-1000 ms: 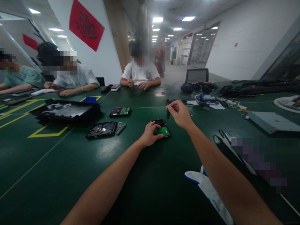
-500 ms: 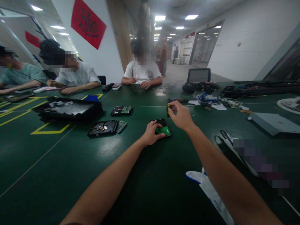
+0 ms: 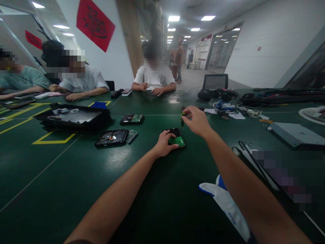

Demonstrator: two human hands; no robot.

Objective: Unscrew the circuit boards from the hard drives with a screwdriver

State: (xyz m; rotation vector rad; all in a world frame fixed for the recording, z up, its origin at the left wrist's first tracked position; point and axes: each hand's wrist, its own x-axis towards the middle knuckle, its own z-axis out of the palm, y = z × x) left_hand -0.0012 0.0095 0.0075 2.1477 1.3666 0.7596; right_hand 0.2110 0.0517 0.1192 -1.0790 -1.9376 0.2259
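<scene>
My left hand (image 3: 165,144) is closed round the left edge of a hard drive (image 3: 179,141), which lies flat on the green table with its green circuit board facing up. Just above the drive's far right corner, my right hand (image 3: 196,118) pinches a small black and yellow screwdriver (image 3: 182,117) held upright. The screwdriver's thin tip is too faint to make out against the table. To the left lie an opened black drive casing (image 3: 111,138), a loose circuit board (image 3: 132,136) beside it, and another hard drive (image 3: 132,119).
A black tray (image 3: 73,117) stands at the left. A white and blue glove (image 3: 225,203) lies under my right forearm. At the right are a grey metal box (image 3: 298,134), a bowl with blue items (image 3: 223,106) and cables. A person (image 3: 153,78) sits opposite, others at the left.
My right hand has risen slightly with the screwdriver, showing more of it above the drive. The left hand and hard drive stay in place.
</scene>
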